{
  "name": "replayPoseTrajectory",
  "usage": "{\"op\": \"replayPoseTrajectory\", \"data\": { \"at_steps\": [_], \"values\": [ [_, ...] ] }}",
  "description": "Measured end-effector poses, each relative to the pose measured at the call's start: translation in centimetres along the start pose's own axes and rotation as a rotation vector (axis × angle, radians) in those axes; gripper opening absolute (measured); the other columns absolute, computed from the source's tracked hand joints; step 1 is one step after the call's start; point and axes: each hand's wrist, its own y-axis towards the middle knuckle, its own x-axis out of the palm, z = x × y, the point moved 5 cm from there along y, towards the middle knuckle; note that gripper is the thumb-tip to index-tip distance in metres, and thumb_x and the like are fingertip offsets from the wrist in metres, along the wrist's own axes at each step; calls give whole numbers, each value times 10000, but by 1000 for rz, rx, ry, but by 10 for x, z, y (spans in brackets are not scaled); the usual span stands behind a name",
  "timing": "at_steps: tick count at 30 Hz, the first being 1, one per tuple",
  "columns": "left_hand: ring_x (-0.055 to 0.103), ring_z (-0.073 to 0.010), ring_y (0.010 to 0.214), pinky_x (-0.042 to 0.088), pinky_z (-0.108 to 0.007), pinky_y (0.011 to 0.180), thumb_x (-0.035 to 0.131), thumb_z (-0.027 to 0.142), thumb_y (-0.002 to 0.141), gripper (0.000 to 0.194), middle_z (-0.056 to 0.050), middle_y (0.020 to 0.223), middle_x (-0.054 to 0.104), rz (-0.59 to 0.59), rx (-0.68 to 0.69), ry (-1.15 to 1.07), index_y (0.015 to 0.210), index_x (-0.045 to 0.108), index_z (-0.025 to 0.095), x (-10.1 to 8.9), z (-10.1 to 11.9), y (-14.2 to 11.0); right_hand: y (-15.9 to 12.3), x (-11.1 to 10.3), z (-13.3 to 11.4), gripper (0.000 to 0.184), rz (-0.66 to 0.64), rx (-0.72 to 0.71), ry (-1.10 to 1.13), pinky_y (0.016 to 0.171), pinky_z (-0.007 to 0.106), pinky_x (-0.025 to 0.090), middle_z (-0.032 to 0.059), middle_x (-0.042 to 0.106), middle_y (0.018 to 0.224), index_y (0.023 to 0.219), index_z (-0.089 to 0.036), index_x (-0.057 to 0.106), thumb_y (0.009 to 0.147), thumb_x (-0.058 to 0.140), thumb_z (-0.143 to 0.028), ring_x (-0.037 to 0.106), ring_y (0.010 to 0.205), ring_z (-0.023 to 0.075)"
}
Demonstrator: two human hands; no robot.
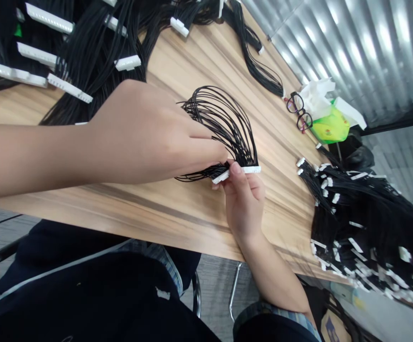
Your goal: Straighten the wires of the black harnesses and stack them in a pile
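Observation:
A looped bundle of thin black wires (224,114) stands above the table between my hands, with white plastic connectors at its ends. My right hand (245,199) pinches a white connector (252,169) between thumb and fingers. Beside it, a second white connector (221,177) sits at an angle, close to the same fingertips. My left hand (160,133) reaches across from the left, its back towards me. Its fingers are closed around the wires, with the fingertips near the connectors and partly hidden.
More black wire harnesses (99,61) with white connectors lie at the upper left. A large heap of harnesses (370,223) covers the table's right end. Eyeglasses (299,111) and a green-yellow packet (332,126) rest near the corrugated metal wall (356,47). The wooden table's (178,221) front edge is near my lap.

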Motion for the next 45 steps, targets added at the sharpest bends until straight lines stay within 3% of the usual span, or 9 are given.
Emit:
{"op": "replayPoseTrajectory", "data": {
  "at_steps": [5, 11, 20, 24, 28, 30, 34, 41, 45],
  "values": [
    [297, -75, 583, 209, -258, 632, 133, 170, 1050, 648, 3, 624, 519, -151, 137, 220, 936, 767, 231, 10, 3, 1, 0, 0, 0, 220, -26, 6, 21, 619, 311, 594, -12, 740, 744, 871, -248, 795, 885, 740, -460, 661, 643, 142],
    [420, -105, 536, 300, -282, 634, 313, 401, 1119, 434, 31, 699, 653, -161, 146, 140, 1194, 722, 278, 20, -1, -5, -1, 1, 5, 333, -62, 37, -76, 660, 312, 584, 0, 731, 687, 749, -231, 769, 896, 729, -527, 672, 659, 152],
    [605, -111, 700, 332, -312, 632, 293, 339, 1093, 500, 33, 744, 646, -13, 358, 86, 786, 669, 216, 7, 17, -4, -2, 0, 3, 367, -52, -32, -117, 712, 326, 586, 6, 744, 704, 745, -233, 758, 920, 706, -552, 698, 732, 174],
    [644, -129, 769, 327, -306, 609, 262, 284, 1103, 514, 29, 806, 681, 44, 350, 186, 834, 695, 209, 4, 14, -4, 2, -3, 3, 300, -22, -44, -46, 683, 313, 583, -2, 748, 738, 829, -243, 782, 913, 725, -525, 683, 713, 163],
    [645, -121, 844, 495, -307, 745, 353, 314, 1109, 427, 46, 864, 685, 249, 522, 303, 825, 647, 193, -4, 17, -13, 5, -6, 0, 275, 37, -26, -32, 664, 308, 584, -1, 773, 773, 883, -253, 803, 895, 737, -520, 667, 684, 153],
    [618, -108, 822, 536, -309, 837, 377, 288, 1106, 427, 51, 787, 642, 187, 623, 219, 762, 615, 204, -2, 21, -20, 6, -6, 0, 293, 66, -13, -11, 649, 303, 577, 9, 782, 776, 875, -249, 804, 875, 748, -537, 657, 667, 152],
    [506, -125, 591, 464, -307, 598, 412, 160, 1039, 415, 30, 611, 534, 112, 919, -52, 711, 645, 260, 1, 39, -37, 8, -8, 1, 279, 101, -21, 44, 564, 274, 536, 16, 797, 818, 877, -250, 815, 812, 802, -520, 601, 601, 129],
    [568, -91, 582, 458, -249, 643, 124, 377, 1098, 633, 30, 666, 597, -75, 188, 28, 1107, 750, 286, 18, -1, -7, 6, -2, 8, 318, -45, 36, -5, 640, 312, 567, 0, 721, 697, 836, -246, 808, 857, 756, -560, 636, 661, 159],
    [612, -114, 611, 578, -390, 801, 164, 667, 1048, 766, 30, 648, 586, -43, 7, -130, 882, 782, 246, 10, -14, 5, 6, 1, 3, 324, -82, -5, -72, 643, 304, 556, 2, 712, 683, 774, -242, 782, 890, 718, -538, 645, 677, 157]
  ]
}}
